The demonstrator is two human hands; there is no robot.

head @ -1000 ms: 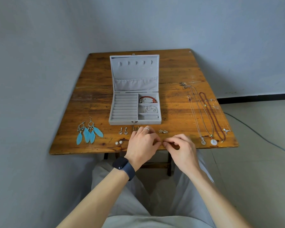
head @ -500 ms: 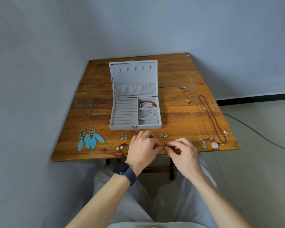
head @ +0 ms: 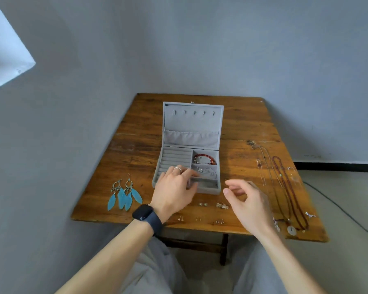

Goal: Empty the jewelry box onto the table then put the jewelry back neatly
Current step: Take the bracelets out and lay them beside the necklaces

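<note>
Two grips: both bare hands sit in the lower middle of the frame, well apart from each other.
Left: the left grip (head: 174, 187) lies over the lower left of the jewelry box (head: 191, 124), fingers stretched forward with the tips at the front compartment (head: 208, 184). Blur hides the tips, so I cannot tell whether they pinch a small piece.
Right: the right grip (head: 248, 201) hangs just right of the box above the table (head: 136, 149). Its fingers are loosely curled, thumb and forefinger parted, and I see nothing in it.
Box: open at frame centre, lid tilted back. A red bracelet (head: 204, 159) lies in the upper right compartment and a silver piece (head: 206, 171) in the one below.
Laid out: feather earrings (head: 124, 196) at lower left, small earrings (head: 221, 205) in rows toward the table's near edge, necklaces (head: 285, 187) at right.
Handling: I judge the small earrings nearly weightless, hard and slippery, easy to flick off the edge, so I would pinch each by its body with the fingertips. The necklaces look limp and ready to tangle, so I would lift each near one end and let it hang. The feathers are soft and crushable, so I would take those by the metal hooks.
Changed: half a second ago both grips met fingertip to fingertip at the table's near edge. Now they have parted, the left gone up to the box, the right lifted aside. The bracelet and silver piece lie as they did.
</note>
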